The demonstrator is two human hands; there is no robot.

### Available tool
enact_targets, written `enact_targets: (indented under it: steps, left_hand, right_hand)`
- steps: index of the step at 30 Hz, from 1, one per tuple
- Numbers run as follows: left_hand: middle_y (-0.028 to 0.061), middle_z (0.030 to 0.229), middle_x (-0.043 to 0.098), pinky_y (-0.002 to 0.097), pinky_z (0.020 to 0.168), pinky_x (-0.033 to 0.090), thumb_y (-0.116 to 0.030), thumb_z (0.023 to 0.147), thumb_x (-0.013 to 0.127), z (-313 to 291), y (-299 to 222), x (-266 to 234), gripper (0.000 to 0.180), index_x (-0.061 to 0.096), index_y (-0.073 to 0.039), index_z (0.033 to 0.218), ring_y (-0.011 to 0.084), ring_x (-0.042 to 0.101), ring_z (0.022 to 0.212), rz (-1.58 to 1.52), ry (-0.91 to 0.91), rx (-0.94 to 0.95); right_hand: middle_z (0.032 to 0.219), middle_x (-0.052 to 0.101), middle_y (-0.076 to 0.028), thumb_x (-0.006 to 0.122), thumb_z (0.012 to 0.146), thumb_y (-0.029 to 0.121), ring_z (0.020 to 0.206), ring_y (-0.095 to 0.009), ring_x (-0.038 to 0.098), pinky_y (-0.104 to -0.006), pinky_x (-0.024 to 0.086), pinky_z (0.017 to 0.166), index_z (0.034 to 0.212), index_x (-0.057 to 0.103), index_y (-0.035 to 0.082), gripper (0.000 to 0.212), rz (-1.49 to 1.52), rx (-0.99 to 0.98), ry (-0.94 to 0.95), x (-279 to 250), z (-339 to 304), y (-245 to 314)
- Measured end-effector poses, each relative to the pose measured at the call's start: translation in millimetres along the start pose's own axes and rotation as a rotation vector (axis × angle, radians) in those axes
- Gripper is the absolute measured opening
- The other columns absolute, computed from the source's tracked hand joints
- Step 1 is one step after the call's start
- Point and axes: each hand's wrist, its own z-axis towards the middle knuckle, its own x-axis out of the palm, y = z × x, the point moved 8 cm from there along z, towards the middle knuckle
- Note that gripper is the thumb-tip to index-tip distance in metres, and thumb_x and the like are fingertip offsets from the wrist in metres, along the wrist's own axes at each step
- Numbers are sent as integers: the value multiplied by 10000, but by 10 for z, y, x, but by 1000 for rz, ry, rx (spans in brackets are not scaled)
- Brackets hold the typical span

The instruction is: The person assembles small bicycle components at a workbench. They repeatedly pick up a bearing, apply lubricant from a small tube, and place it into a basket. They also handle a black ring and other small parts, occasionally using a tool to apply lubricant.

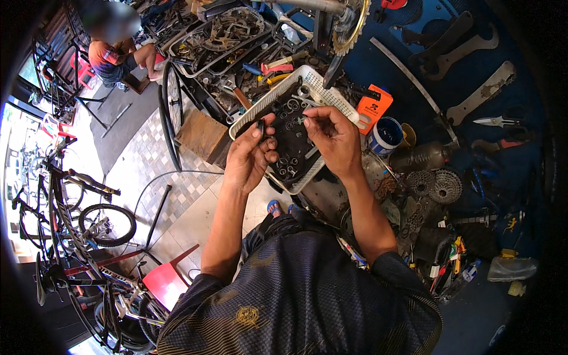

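My left hand (251, 155) is raised over the near left rim of a white plastic basket (244, 119), fingers curled, with a small dark piece (260, 125) between thumb and forefinger. What kind of part it is, I cannot make out. Over the basket's right side, my right hand (332, 137) pinches a small metal part (300, 119) between thumb and fingertips; the fingers partly cover it. Below both hands, metal rings (293, 105) and other small parts lie scattered on the basket's dark bottom.
Behind the basket is a tray of used metal parts (231, 29). An orange packet (374, 107) and a white tub (387, 133) stand right. Wrenches (482, 93) hang on a blue board. Bicycles (77, 231) and a red chair (167, 284) are left; a person (112, 59) sits far left.
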Motion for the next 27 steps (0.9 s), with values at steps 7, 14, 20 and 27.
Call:
enact_targets:
  steps: [7, 14, 20, 27]
  left_hand:
    - [101, 1290, 652, 294, 736, 486, -442, 1085, 438, -46, -15, 131, 583, 481, -13, 1478, 150, 597, 941, -130, 89, -47]
    - [172, 1388, 619, 295, 742, 501, -437, 1104, 386, -125, -43, 193, 566, 491, -15, 1466, 160, 621, 945, -142, 93, -53]
    - [234, 1318, 650, 309, 712, 556, -366, 1111, 413, -154, -307, -132, 472, 555, 15, 1351, 217, 687, 932, -27, -57, 100]
    - [195, 1160, 714, 343, 737, 617, -245, 1079, 526, -482, -424, -721, 383, 593, 63, 1297, 300, 732, 967, 151, -282, 224]
  right_hand:
    - [999, 681, -68, 742, 899, 46, 781, -135, 651, -285, 525, 646, 1050, 690, 58, 161, -155, -221, -25, -5, -94, 397]
    - [1087, 671, -86, 741, 873, 9, 900, -227, 690, -311, 540, 651, 1048, 689, 58, 189, -251, -551, -48, 68, -194, 712]
    - [982, 688, -104, 722, 888, 28, 797, -203, 671, -307, 524, 632, 1039, 681, 55, 159, -304, -310, 10, 14, -42, 285]
    - [1013, 717, -133, 689, 928, 127, 905, -336, 701, -429, 546, 773, 1062, 668, 45, 158, -506, 17, 271, 126, 130, -880]
